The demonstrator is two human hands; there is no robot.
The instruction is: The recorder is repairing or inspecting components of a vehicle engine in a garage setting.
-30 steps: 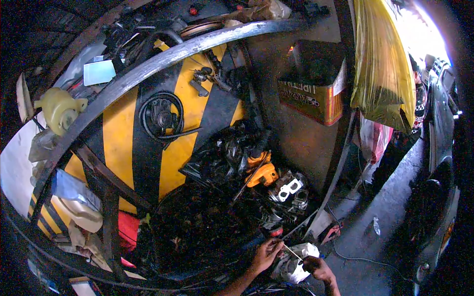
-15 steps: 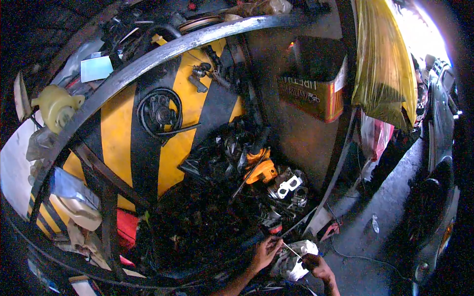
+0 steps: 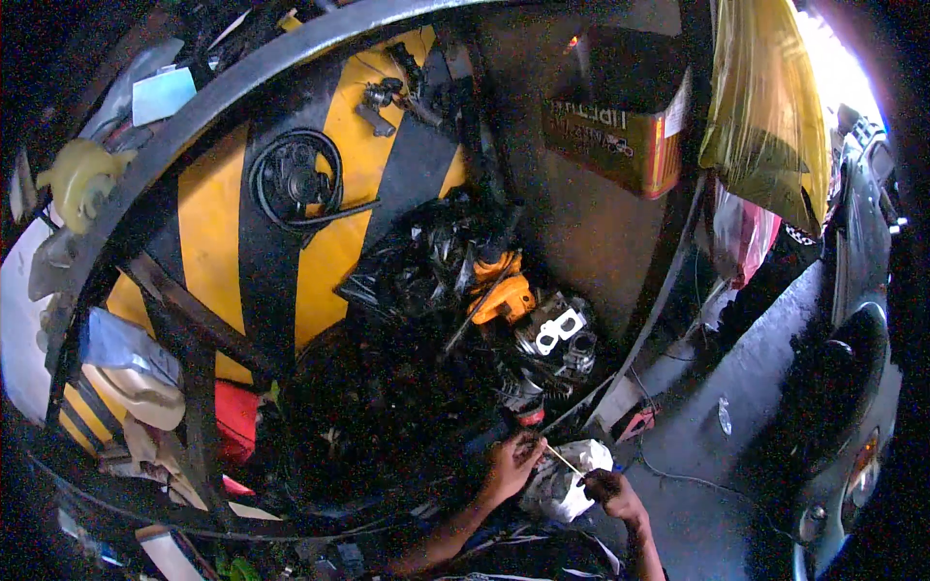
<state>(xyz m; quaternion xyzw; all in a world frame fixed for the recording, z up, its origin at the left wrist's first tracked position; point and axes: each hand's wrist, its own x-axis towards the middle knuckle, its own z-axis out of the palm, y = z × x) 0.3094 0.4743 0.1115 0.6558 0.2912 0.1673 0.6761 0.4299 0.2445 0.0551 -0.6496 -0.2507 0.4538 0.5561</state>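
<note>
Got a thin pale stick [image 3: 563, 458] slanting between the two hands on my remote feed. My left hand [image 3: 513, 467] pinches its upper end, my right hand [image 3: 616, 496] is curled around the lower one. Crumpled white bag [image 3: 560, 499] shows beneath, between the hands; orange part [image 3: 506, 298] lies well beyond them.

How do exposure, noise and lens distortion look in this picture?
Head view throughout: bright opening at upper right blown out; corners nearly black; metal bar strongly curved, likely by the fisheye; dark pile underexposed and noisy; left hand and pale rod readable, right hand deeply shadowed at the fingers.
</note>
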